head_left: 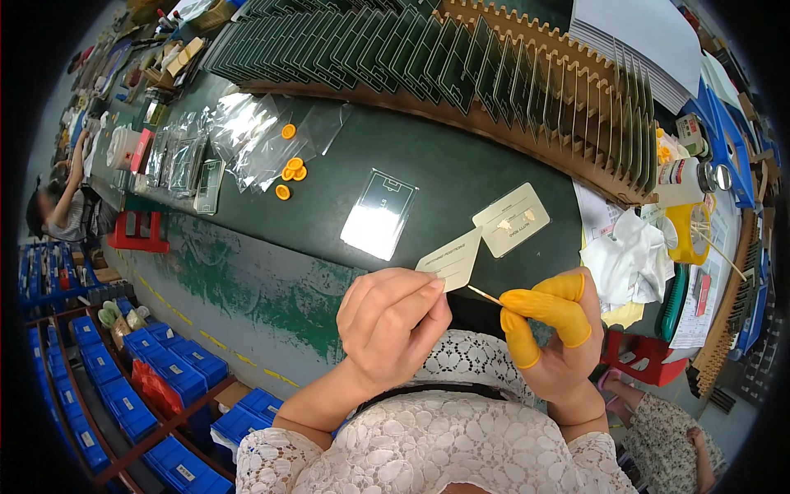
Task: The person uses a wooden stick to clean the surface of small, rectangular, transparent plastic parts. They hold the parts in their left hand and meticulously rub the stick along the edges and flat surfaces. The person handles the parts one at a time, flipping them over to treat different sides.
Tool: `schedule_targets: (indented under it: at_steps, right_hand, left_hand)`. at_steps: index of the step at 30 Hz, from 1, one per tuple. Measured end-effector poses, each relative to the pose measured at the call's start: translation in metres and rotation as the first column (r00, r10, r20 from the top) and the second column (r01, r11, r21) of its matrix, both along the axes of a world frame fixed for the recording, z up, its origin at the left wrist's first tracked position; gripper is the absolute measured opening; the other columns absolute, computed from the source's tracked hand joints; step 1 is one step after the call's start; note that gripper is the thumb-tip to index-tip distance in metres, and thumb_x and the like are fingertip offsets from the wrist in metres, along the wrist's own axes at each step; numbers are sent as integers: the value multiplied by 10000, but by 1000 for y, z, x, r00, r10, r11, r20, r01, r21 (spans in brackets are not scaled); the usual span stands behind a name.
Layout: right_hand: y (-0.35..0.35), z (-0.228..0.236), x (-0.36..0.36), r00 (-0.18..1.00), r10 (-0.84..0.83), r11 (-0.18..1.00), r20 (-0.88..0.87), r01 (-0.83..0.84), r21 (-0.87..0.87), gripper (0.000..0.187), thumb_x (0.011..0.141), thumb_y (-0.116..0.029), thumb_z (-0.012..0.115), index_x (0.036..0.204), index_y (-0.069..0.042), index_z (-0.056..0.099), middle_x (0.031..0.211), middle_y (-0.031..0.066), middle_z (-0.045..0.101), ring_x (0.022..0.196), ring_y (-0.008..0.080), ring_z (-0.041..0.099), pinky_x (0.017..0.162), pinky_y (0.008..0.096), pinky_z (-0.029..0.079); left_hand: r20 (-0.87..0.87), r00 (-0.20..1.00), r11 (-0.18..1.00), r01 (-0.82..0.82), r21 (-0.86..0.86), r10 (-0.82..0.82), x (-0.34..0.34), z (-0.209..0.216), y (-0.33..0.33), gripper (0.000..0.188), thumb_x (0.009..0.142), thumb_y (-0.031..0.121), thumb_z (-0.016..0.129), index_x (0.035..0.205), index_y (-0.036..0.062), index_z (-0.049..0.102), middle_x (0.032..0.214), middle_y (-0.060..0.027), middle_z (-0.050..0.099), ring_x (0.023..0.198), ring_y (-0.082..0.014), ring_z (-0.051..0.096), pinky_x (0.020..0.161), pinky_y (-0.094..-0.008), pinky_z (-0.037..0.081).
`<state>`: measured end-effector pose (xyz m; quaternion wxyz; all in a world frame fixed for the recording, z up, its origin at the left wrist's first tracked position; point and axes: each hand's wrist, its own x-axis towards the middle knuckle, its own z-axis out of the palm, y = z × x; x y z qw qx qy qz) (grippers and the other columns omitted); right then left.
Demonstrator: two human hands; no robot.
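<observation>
My left hand (387,321) pinches a cream-coloured flat plate (454,262) with faint print, tilted just above the bench edge. Yellow finger cots cover several fingertips of my right hand (559,325). Those fingers grip a thin pale stick (485,295), its tip close to the plate's lower right edge; whether it touches I cannot tell. Beyond my hands, a second cream plate (500,240) lies on the bench with small torn pale bits on it. To its left lies a dark green plate (380,212) with white outlines, its lower half washed out by glare.
A brown slotted rack (395,92) full of upright dark green plates spans the back. Loose yellow finger cots (294,170) and clear plastic bags lie at left. White cloth (629,259), a bottle (679,177) and a yellow tape roll (687,233) stand right. Other people are nearby.
</observation>
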<state>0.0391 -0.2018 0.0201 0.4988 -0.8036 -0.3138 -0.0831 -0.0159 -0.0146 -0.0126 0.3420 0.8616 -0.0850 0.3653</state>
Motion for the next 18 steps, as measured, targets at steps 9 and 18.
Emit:
schedule_targets:
  at_steps: [9, 18]
  right_hand:
    - [0, -1, 1, 1000, -3, 999, 26, 4, -45, 374, 694, 28, 828, 1034, -70, 710, 876, 63, 617, 735, 232, 515, 628, 330, 394]
    - [1, -1, 1, 1000, -10, 1000, 20, 10, -26, 372, 695, 33, 827, 1034, -67, 712, 876, 65, 617, 743, 230, 522, 625, 329, 407]
  left_hand:
    - [-1, 1000, 1000, -11, 6, 11, 0, 0, 0, 393, 704, -143, 732, 1045, 13, 614, 938, -118, 672, 759, -250, 646, 659, -325, 522]
    - [-7, 1000, 1000, -14, 7, 14, -1, 0, 1, 401, 700, -143, 734, 1048, 16, 613, 936, -116, 675, 757, -250, 645, 660, -324, 519]
